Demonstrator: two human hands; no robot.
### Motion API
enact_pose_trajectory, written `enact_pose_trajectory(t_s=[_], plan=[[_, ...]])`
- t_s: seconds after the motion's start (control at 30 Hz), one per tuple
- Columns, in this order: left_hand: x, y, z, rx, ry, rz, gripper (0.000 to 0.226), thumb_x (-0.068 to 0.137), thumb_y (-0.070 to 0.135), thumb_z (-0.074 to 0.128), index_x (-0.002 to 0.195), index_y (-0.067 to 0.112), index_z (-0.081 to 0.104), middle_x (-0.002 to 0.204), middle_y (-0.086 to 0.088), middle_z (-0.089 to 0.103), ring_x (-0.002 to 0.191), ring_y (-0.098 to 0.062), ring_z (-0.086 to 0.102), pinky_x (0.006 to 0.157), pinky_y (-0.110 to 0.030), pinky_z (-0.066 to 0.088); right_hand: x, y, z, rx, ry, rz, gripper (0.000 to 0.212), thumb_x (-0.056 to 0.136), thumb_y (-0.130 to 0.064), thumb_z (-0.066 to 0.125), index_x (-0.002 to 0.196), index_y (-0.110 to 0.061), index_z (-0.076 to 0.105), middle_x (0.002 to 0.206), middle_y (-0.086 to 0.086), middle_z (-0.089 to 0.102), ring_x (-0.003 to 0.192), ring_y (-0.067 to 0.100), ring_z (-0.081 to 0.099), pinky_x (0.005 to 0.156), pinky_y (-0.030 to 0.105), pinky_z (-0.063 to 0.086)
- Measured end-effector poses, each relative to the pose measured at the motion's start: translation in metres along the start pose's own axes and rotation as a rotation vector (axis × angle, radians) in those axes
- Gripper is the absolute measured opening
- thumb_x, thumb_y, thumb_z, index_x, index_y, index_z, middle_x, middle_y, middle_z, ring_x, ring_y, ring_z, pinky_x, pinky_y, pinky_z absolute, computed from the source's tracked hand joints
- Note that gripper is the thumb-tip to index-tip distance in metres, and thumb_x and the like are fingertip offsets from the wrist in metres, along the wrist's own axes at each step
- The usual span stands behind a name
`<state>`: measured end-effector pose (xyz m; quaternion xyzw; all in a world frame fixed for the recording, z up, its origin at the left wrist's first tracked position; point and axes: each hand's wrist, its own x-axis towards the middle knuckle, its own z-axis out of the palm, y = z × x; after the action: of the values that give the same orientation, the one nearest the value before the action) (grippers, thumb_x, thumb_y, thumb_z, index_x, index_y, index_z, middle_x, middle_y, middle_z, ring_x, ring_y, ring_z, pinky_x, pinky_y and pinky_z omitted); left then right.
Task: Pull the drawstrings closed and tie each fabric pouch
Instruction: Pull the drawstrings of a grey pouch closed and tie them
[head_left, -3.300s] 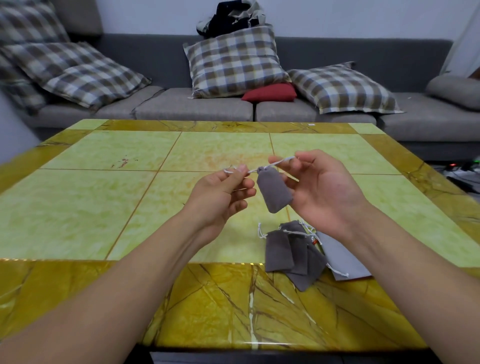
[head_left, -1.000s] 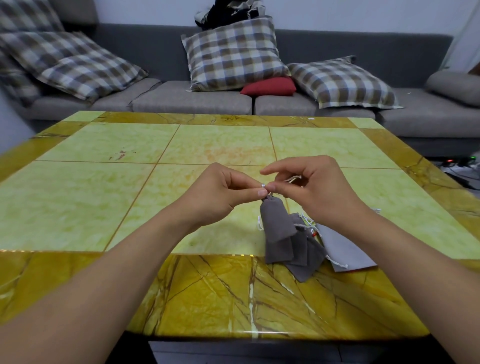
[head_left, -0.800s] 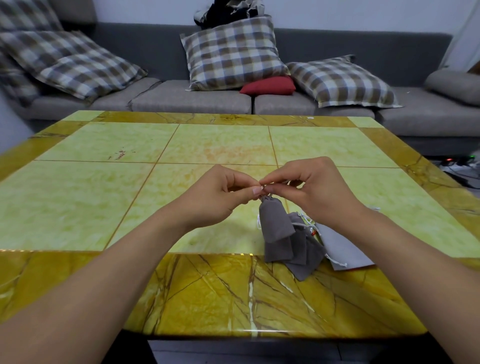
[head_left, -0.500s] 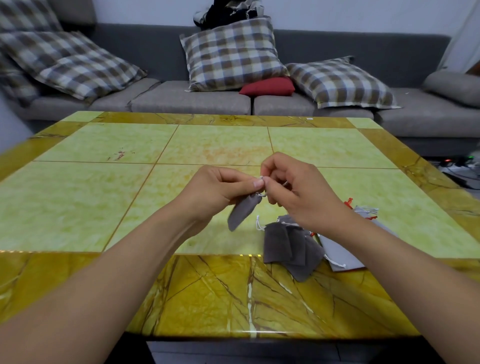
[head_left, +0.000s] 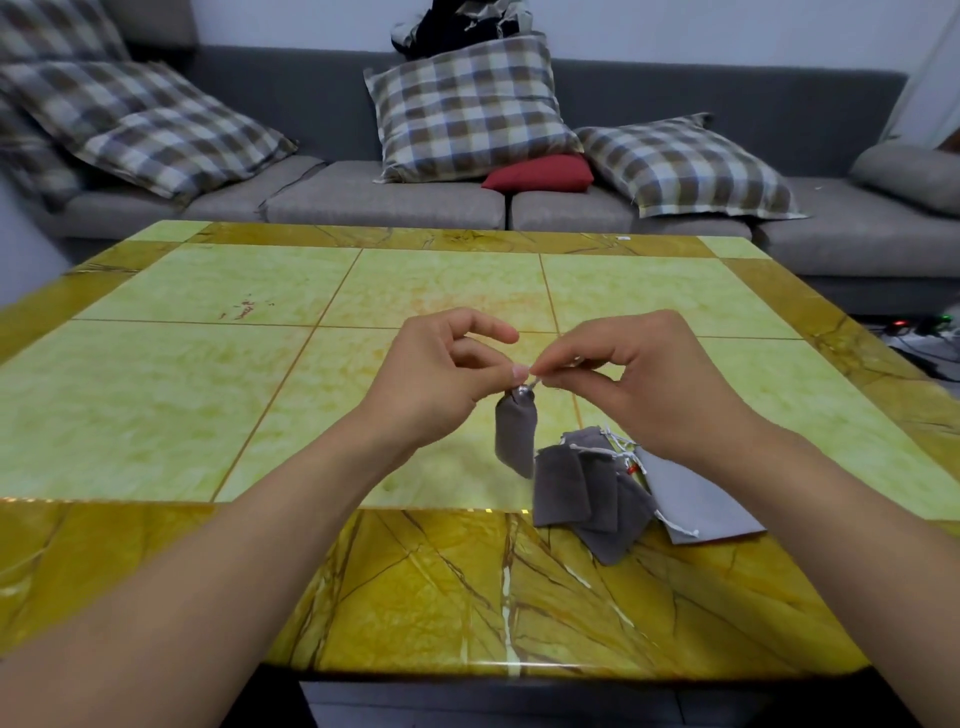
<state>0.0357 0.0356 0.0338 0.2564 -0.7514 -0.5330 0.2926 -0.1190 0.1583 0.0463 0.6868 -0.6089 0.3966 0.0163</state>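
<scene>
Here both hands meet above the middle of the counter (head_left: 156, 395), a glossy yellow-green tiled top with a darker gold border. Left hand (head_left: 441, 379) has thumb and forefinger curled, pinching the gathered neck of a small dark grey pouch (head_left: 515, 435). Right hand (head_left: 649, 384) pinches the pale drawstring (head_left: 535, 383) at that same neck, fingertips of the two hands nearly touching. The pouch hangs down from the pinch, mouth cinched tight, body dangling clear of the counter surface. Whether a knot is formed cannot be told; the string is tiny and partly hidden by fingers.

Just right of the hanging pouch and nearer the counter's front edge lies a pile of dark grey pouches (head_left: 587, 488), overlapping flat, white strings loose at their tops. A larger light grey pouch (head_left: 696, 504) lies touching the pile on its right, partly under the right forearm.

Beyond the counter's far edge: a grey sofa (head_left: 389, 202) with plaid cushions (head_left: 467, 104) and a red cushion (head_left: 540, 174).
</scene>
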Motion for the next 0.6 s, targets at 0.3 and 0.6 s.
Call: enact_pose_trajectory(t_s=[0.3, 0.6], plan=[[-0.0054, 0.0041, -0.0016, 0.006, -0.226, 0.066, 0.040, 0.082, 0.004, 0.076, 0.118, 0.010, 0.061, 0.081, -0.008, 0.077, 0.071, -0.012, 0.067, 0.067, -0.022, 0.052, 0.0028, 0.0041, 0.0023, 0.295, -0.015, 0.239, 0.008, 0.077, -0.007, 0.080, 0.084, -0.010, 0.079, 0.076, 0.005, 0.075, 0.070, 0.019, 0.071, 0.068, 0.029, 0.059], [-0.0055, 0.0045, 0.0007, -0.225, -0.234, 0.114, 0.030, 0.082, -0.001, 0.072, 0.109, 0.009, 0.064, 0.081, -0.011, 0.075, 0.078, -0.022, 0.068, 0.077, -0.032, 0.056, 0.0028, 0.0046, 0.0005, 0.808, -0.124, 0.510, 0.012, 0.082, -0.013, 0.065, 0.083, -0.001, 0.067, 0.067, 0.001, 0.067, 0.057, 0.007, 0.059, 0.057, 0.018, 0.049]])
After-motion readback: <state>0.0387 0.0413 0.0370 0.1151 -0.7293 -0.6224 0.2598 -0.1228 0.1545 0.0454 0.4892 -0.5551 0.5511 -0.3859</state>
